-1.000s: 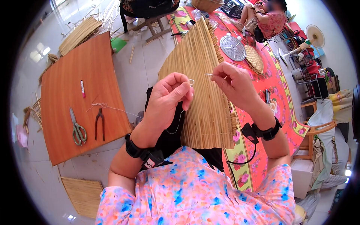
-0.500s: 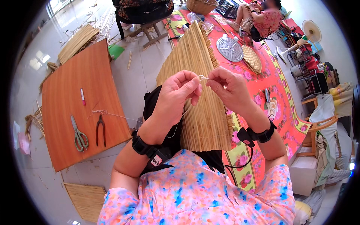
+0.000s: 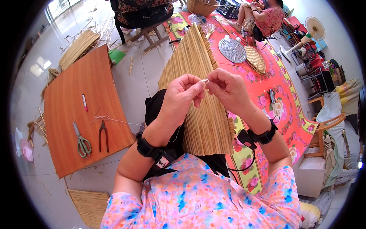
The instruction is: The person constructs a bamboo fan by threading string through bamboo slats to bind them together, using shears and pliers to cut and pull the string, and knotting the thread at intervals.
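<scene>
Above a panel of straw-coloured sticks [image 3: 200,122] lying over my lap, my two hands meet fingertip to fingertip. My left hand [image 3: 182,95] is closed, pinching a small loop of white string [image 3: 206,81]. My right hand [image 3: 228,91] is closed on the same string, thumb and index together at the loop. The string's thin line hangs below my left hand. On the wooden board [image 3: 70,114] to my left lie scissors [image 3: 82,142], pliers [image 3: 103,135], a marker [image 3: 84,102] and more thread [image 3: 105,117].
A floral mat [image 3: 263,168] holds a round perforated metal plate [image 3: 230,49] and a small stick panel [image 3: 254,59]. A seated person [image 3: 263,21] is at upper right, near a white fan [image 3: 315,27]. A chair [image 3: 143,9], basket [image 3: 201,4] and scattered sticks [image 3: 76,49] are behind.
My hands have drawn together; the right hand moved left to meet the left at the string loop. The stick panel and board appear slightly lower in view.
</scene>
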